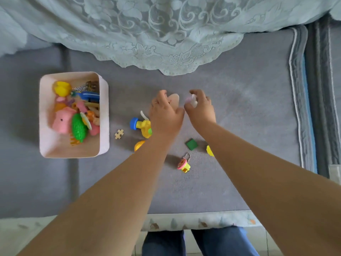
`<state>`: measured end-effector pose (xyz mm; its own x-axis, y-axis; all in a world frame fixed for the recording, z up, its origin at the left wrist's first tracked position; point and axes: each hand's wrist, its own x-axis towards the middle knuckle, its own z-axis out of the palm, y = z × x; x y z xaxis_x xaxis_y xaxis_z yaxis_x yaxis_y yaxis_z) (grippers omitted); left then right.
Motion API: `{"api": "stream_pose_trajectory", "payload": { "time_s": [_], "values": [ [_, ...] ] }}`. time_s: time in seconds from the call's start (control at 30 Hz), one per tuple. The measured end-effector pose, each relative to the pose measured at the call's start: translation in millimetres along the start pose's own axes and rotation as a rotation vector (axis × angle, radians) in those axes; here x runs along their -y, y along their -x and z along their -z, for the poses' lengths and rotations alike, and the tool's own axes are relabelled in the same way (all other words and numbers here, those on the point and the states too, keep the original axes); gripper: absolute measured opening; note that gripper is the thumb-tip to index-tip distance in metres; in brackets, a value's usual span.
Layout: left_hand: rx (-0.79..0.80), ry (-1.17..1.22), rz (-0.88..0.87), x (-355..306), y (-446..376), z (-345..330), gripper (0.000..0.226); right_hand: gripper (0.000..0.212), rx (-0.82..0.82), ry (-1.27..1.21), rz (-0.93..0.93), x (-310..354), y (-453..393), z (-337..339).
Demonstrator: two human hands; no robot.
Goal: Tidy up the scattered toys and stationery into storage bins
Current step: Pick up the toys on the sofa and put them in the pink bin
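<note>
Green block between both forearms

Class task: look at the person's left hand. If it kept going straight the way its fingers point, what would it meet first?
The left hand already touches a flat beige wooden piece. Beyond lies bare grey mat, then probably the pale blue lace cloth's edge; depth is unclear.

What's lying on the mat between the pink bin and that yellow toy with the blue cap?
Only a small puzzle piece lies between the pink bin and the yellow toy; the head view shows grey mat around it.
</note>
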<state>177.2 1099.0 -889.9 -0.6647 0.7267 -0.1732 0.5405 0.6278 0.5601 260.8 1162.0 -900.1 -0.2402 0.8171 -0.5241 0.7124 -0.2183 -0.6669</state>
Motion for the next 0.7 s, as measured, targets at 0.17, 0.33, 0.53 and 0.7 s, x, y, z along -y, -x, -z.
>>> {"api": "stream_pose_trajectory", "payload": {
  "time_s": [0.17,0.33,0.53,0.7],
  "values": [
    [-0.235,-0.177,0.162,61.0,-14.3,79.3,0.062,0.036,0.228,-0.641,-0.209,71.5,22.3,-53.3],
    [-0.202,-0.284,0.473,141.4,-11.2,141.5,0.065,0.016,0.430,-0.859,-0.304,131.6,50.0,-125.1],
    [-0.137,-0.397,0.387,197.6,-6.5,158.5,0.056,0.036,0.336,-0.270,-0.086,156.3,57.0,-187.2],
    [-0.146,-0.387,0.257,204.0,-1.9,149.4,0.062,0.041,0.181,-0.118,0.079,153.5,69.9,-193.4]
  ]
}}
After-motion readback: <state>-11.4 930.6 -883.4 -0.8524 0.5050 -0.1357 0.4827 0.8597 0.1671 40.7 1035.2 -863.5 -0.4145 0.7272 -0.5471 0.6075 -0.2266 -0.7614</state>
